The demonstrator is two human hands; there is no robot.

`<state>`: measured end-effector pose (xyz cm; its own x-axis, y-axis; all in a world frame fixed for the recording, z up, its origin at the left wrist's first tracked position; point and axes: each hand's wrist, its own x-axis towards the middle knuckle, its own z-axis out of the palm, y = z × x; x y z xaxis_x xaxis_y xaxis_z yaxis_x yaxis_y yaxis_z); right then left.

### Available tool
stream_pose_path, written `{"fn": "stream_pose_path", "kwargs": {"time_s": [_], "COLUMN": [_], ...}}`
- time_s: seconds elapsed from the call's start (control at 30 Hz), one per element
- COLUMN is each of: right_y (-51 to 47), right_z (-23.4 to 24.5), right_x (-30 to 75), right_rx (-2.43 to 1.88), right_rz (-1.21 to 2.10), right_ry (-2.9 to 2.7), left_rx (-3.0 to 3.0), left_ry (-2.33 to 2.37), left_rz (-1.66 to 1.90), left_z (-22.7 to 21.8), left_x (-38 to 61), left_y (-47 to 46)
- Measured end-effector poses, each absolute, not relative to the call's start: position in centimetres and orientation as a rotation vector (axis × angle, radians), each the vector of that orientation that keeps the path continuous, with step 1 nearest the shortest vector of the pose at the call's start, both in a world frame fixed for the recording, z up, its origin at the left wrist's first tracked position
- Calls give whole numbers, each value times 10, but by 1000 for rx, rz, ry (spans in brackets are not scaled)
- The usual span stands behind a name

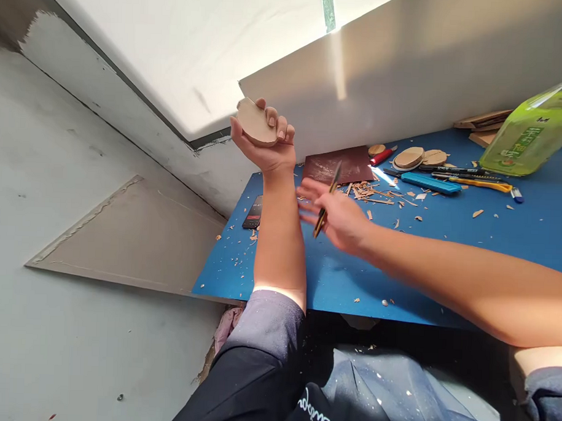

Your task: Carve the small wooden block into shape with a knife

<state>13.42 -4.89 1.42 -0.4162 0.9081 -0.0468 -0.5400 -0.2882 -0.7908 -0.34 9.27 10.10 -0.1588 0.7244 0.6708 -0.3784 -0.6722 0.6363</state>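
Raised toward the window, my left hand (278,150) is closed around a flat, rounded piece of pale wood (255,122). Its thumb lies on one edge and the fingers curl over the other. My right hand (346,220) hovers over the table beside my left forearm. A slim knife (336,177) with a dark handle is held in it by the thumb, pointed end up. The other fingers of that hand are stretched out and blurred by motion. The knife is apart from the wood.
On the blue table (529,237) lie sandpaper (328,165), wood shavings (364,192), a phone (252,215), a red-handled tool (382,156), a teal cutter (429,182), a yellow cutter (482,183) and wooden discs (409,157). A green-labelled bottle (518,136) stands at the right.
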Motion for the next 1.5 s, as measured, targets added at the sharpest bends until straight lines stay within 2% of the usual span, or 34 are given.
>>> {"fn": "stream_pose_path", "kwargs": {"time_s": [0.1, 0.2, 0.27, 0.37, 0.47, 0.53, 0.6, 0.7, 0.8, 0.87, 0.9, 0.97, 1.0, 1.13, 1.23, 1.33, 1.43, 1.5], "right_y": [-44, -58, -65, -57, -54, -63, -69, -59, -41, -45, -52, -70, -76, -64, -28, 4, 22, 30], "right_z": [12, 4, 5, 11, 6, 0, -1, 10, 12, 4, 0, -3, -1, 26, 35, 24, 10, 4], "right_x": [138, 133, 131, 136, 137, 133, 130, 135, 143, 141, 139, 135, 135, 146, 162, 178, 194, 203], "right_rx": [-819, -1096, -846, -662, -875, -1097, -928, -708, -728, -900, -999, -942, -876, -630, -691, -867, -1018, -1068], "right_rz": [1681, 2057, 2171, 1866, 1717, 1952, 2217, 1992, 1699, 1724, 1838, 2117, 2138, 1863, 1644, 1620, 1609, 1612], "right_ry": [-790, -902, -1012, -896, -893, -980, -1141, -1022, -949, -955, -972, -1050, -1046, -913, -916, -995, -1212, -1415], "left_rx": [1447, 1464, 1480, 1499, 1487, 1476, 1495, 1557, 1480, 1387, 1348, 1288, 1267, 1292, 1332, 1381, 1476, 1534], "left_ry": [329, 349, 399, 474, 584, 637, 652, 651, 651, 647, 657, 706, 726, 494, 387, 490, 508, 553], "left_rz": [1861, 1857, 1847, 1854, 1897, 1901, 1880, 1836, 1867, 1894, 1894, 1875, 1861, 1812, 1787, 1724, 1679, 1620], "left_z": [103, 103, 104, 107, 110, 111, 112, 112, 112, 111, 111, 111, 113, 123, 135, 142, 127, 100], "left_x": [-6, -5, -3, -3, -2, -1, 1, 2, 7, 12, 15, 19, 20, 21, 21, 17, 4, -6], "left_y": [93, 92, 91, 87, 84, 83, 83, 82, 80, 77, 76, 72, 69, 52, 38, 27, 24, 21]}}
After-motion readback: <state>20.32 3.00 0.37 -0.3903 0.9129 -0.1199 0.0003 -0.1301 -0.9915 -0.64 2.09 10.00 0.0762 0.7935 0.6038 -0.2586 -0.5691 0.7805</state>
